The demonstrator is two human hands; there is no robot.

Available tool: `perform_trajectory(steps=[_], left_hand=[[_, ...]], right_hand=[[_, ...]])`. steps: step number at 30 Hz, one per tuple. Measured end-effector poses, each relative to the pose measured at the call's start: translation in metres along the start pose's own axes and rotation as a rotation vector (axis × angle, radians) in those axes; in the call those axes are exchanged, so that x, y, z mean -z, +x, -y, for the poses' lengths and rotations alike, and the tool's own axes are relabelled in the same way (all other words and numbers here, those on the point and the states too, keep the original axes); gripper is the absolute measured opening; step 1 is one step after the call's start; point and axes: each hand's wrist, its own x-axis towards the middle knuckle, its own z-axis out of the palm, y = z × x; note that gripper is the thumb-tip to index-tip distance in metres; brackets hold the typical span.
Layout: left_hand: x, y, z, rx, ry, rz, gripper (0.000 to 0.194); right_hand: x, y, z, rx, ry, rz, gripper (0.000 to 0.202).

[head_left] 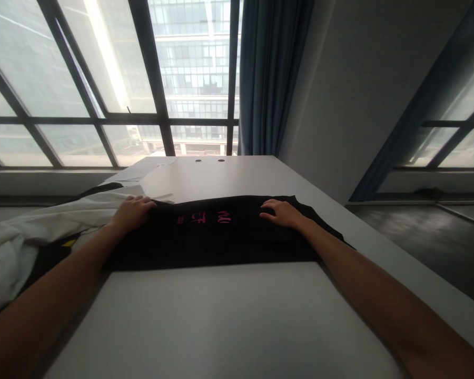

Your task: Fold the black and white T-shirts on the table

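A black cloth garment (221, 239) with pink lettering lies spread sideways across the white table (221, 321). On its far left corner rests my left hand (133, 211), palm down, with the fingers over the cloth edge and nothing visibly gripped. My right hand (281, 212) lies on the right part of the garment, its fingers bent and the thumb apart from them. The garment's right end extends past my right wrist toward the table's right side.
White cloth (8, 252) and darker cloth with a yellow patch (69, 243) are heaped at the left. Papers (142, 169) lie at the table's far left. Beyond are windows, a blue curtain (272, 73) and a wall (363, 95).
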Motion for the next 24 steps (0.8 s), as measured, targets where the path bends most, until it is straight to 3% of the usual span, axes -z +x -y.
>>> perform_trajectory(steps=[6, 11, 17, 21, 24], left_hand=[[-0.013, -0.023, 0.011, 0.098, 0.044, 0.004, 0.041], [-0.006, -0.032, 0.003, 0.178, -0.047, -0.065, 0.034], [-0.001, -0.040, 0.001, 0.281, -0.071, -0.064, 0.037], [-0.003, -0.041, 0.005, 0.281, -0.084, -0.044, 0.038], [-0.005, -0.040, 0.005, 0.273, -0.095, -0.050, 0.038]], right_hand=[[0.029, -0.051, 0.033, 0.110, 0.234, 0.261, 0.062], [0.033, -0.075, 0.037, 0.058, 0.189, 0.224, 0.049], [0.032, -0.080, 0.035, 0.015, 0.020, 0.224, 0.063], [0.034, -0.079, 0.032, -0.084, -0.151, 0.097, 0.061], [0.045, -0.078, 0.029, -0.185, -0.238, -0.190, 0.050]])
